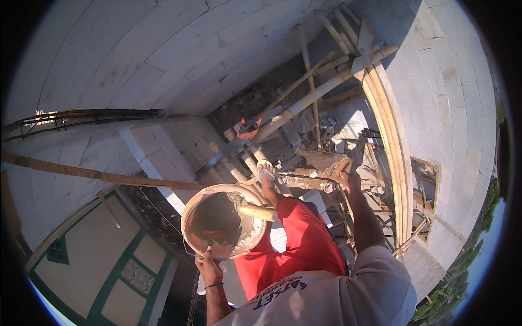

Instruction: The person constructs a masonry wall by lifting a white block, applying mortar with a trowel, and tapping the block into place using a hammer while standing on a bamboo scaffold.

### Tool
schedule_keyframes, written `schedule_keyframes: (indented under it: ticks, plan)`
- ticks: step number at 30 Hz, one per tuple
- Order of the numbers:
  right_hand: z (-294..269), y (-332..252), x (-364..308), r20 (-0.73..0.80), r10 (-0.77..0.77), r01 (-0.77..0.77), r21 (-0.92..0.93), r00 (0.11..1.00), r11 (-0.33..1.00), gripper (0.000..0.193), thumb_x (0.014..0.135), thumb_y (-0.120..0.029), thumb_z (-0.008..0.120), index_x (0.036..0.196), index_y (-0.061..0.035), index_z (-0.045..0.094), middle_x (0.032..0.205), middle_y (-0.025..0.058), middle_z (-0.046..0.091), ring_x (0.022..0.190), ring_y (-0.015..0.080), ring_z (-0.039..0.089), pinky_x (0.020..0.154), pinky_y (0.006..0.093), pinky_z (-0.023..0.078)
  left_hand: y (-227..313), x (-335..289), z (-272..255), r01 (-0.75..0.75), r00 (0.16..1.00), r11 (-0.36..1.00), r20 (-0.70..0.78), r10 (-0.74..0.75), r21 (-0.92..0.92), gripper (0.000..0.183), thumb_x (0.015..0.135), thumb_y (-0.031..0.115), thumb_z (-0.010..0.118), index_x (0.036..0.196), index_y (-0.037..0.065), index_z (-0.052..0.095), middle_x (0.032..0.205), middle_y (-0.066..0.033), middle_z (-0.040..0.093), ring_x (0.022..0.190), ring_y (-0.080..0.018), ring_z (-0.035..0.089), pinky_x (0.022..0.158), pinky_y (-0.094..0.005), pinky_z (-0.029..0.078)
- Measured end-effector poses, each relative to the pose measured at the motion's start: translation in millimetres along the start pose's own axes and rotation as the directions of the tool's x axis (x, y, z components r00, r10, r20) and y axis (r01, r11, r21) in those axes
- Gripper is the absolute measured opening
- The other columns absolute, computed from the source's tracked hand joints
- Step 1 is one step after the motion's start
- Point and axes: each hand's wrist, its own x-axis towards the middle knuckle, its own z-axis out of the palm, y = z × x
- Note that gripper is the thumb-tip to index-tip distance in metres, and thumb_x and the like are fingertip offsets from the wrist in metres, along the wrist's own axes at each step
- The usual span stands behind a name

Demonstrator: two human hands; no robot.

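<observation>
My left hand (208,267) grips the near rim of a pale round bucket (189,214). Wet grey mortar (216,218) coats its inside, and a thick, light wooden handle (258,212) sticks out over the right rim; the tool's other end is hidden. Off to the right, my right hand (349,178) is closed round the brown wooden grip of what looks like a handsaw (337,168), its thin blade seen nearly edge-on. Another saw with an orange-red handle (249,128) lies across bamboo poles (249,162) beyond my sandalled foot (267,179).
Bamboo poles (310,103) form scaffolding ahead, with rubble (288,136) far below. Pale block walls (163,54) rise ahead and at right, where a curved bundle of poles (389,141) stands. A wooden batten (98,173) crosses at left, above a green-framed wall (103,261).
</observation>
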Motion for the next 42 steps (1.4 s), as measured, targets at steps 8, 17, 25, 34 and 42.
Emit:
schedule_keyframes:
  ticks: [8, 17, 25, 34, 42]
  plan:
    - [3.4, -55.0, -41.4, 0.061, 0.018, -0.035, 0.275, 0.998, 0.961, 0.049, 0.084, -0.018, 0.075, 0.126, 0.0010, 0.060, 0.113, 0.0162, 0.070, 0.098, 0.0254, 0.068, 0.082, 0.0399, 0.053, 24.5, -9.1, 9.2, -0.051, 0.999, 0.999, -0.003, 0.051, 0.008, 0.034, 0.092, 0.008, 0.061, 0.124, -0.003, 0.054, 0.110, -0.0110, 0.065, 0.094, -0.0217, 0.067, 0.083, -0.0382, 0.057]
    - [-19.7, -128.1, -68.9, -0.099, -0.243, 0.237, -0.068, 0.965, 0.969, 0.037, 0.086, -0.003, 0.066, 0.121, 0.0035, 0.056, 0.103, 0.0112, 0.065, 0.092, 0.0194, 0.063, 0.080, 0.0344, 0.050, 36.7, 0.6, 23.7, -0.043, 0.999, 0.999, 0.026, 0.042, 0.032, 0.031, 0.093, 0.007, 0.059, 0.121, -0.002, 0.056, 0.107, -0.0091, 0.065, 0.092, -0.0195, 0.067, 0.080, -0.0354, 0.057]
    - [-72.9, -289.2, -127.9, -0.312, -0.498, 0.565, 0.178, 0.809, 0.806, 0.038, 0.084, -0.005, 0.070, 0.119, 0.0027, 0.057, 0.097, 0.0151, 0.066, 0.081, 0.0194, 0.064, 0.069, 0.0318, 0.052, 68.2, -0.7, -11.0, -0.043, 0.999, 0.999, 0.026, 0.042, 0.025, 0.028, 0.093, 0.007, 0.060, 0.120, -0.001, 0.059, 0.099, -0.0057, 0.064, 0.082, -0.0150, 0.065, 0.070, -0.0310, 0.057]
    - [-41.0, -380.8, -106.6, -0.550, -0.455, 0.690, 0.360, 0.701, 0.628, 0.044, 0.094, -0.019, 0.069, 0.129, 0.0042, 0.056, 0.116, 0.0152, 0.067, 0.102, 0.0227, 0.062, 0.091, 0.0359, 0.046, 91.8, 16.2, -2.9, -0.052, 0.997, 0.996, 0.052, 0.048, 0.072, 0.031, 0.093, 0.008, 0.058, 0.122, -0.003, 0.056, 0.107, -0.0091, 0.064, 0.094, -0.0190, 0.066, 0.077, -0.0357, 0.059]
    - [-38.4, -423.4, -81.9, -0.328, -0.273, 0.421, 0.579, 0.904, 0.699, 0.055, 0.093, -0.033, 0.071, 0.132, 0.0032, 0.055, 0.123, 0.0107, 0.061, 0.114, 0.0173, 0.056, 0.096, 0.0365, 0.044, 96.8, 3.1, 5.9, -0.090, 0.996, 0.996, 0.020, 0.090, 0.006, 0.037, 0.091, 0.013, 0.061, 0.126, 0.001, 0.056, 0.112, -0.0097, 0.064, 0.098, -0.0221, 0.066, 0.080, -0.0388, 0.058]
